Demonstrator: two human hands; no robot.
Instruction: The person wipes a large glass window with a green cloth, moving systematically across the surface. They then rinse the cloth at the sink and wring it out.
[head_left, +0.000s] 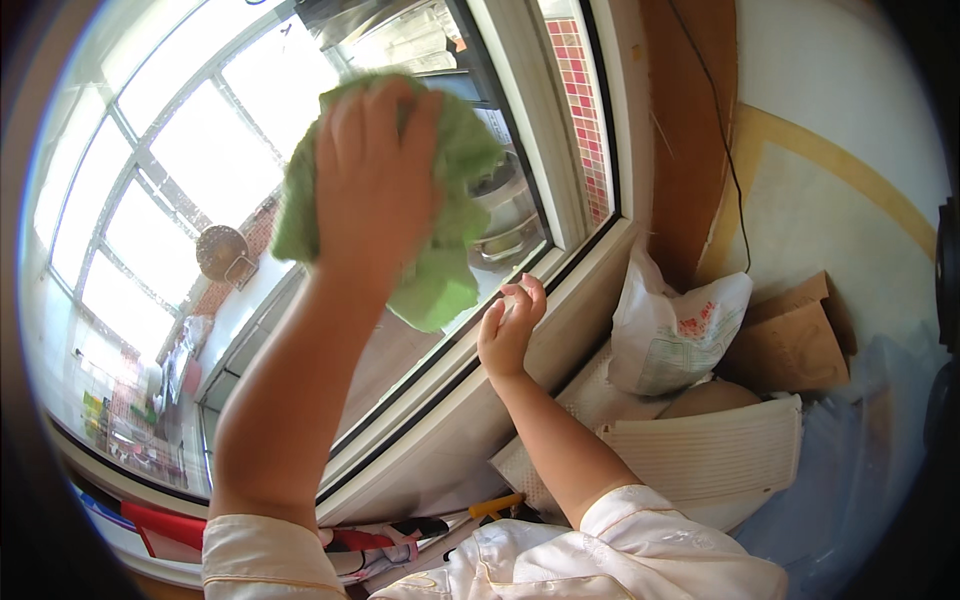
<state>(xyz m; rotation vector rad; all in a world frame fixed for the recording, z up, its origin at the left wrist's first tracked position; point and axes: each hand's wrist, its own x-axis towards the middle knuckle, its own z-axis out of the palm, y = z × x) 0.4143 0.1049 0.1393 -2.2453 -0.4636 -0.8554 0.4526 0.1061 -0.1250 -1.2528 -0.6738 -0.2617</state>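
Observation:
A green cloth (450, 277) lies against the glass pane (397, 352) of a white-framed window or door. My left hand (375, 172) is spread over it, pressing it to the pane; the fingers are slightly blurred. Lower and to the right, my right hand (514, 326) rests at the white frame (442, 397), its fingers loosely curled and holding nothing. Through the glass show a round pan lid or similar disc (223, 253), a metal pot (504, 217) and a large gridded window.
At the right stand a white plastic bag (675, 330) with print, a brown cardboard box (795, 337) and a ribbed cream plastic panel (705, 457). A dark cable (724, 135) hangs down the wall. Below the frame lie a red item (169, 529) and a yellow handle (495, 505).

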